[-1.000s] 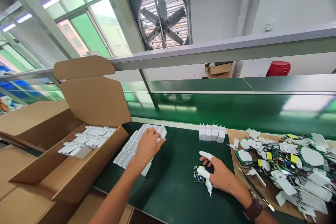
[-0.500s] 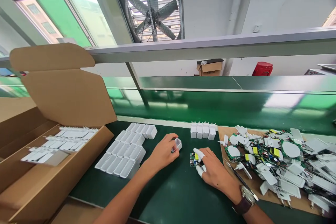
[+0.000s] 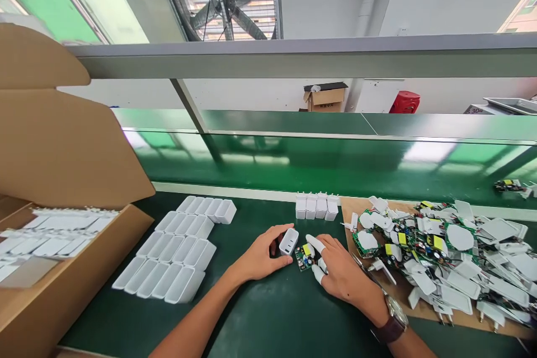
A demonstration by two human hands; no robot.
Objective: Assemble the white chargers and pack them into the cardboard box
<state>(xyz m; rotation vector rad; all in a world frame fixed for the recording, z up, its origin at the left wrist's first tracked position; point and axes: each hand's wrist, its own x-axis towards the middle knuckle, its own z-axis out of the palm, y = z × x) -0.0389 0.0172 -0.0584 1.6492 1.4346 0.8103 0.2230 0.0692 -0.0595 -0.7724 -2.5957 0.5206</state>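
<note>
In the head view, my left hand [image 3: 266,251] is closed on a small white plastic charger housing [image 3: 289,241], whose end with port slots faces me. Close beside it, my right hand [image 3: 335,265], with white finger cots and a watch at the wrist, grips a small circuit board [image 3: 302,258] carrying a yellow component. Housing and board are almost touching; whether they make contact I cannot tell. Left of my hands, open white housings [image 3: 168,260] stand in rows on the dark green table.
Several white charger pieces [image 3: 311,206] stand at the back. On the right, a brown board [image 3: 398,291] bears a heap of circuit boards and white parts [image 3: 457,257], with tweezers [image 3: 364,268] at its edge. A cardboard box [image 3: 96,274] with white parts stands left.
My left hand has turned and brought the housing toward the circuit board, its port end now showing. My right hand has shifted the board slightly left. The view has swung a little.
</note>
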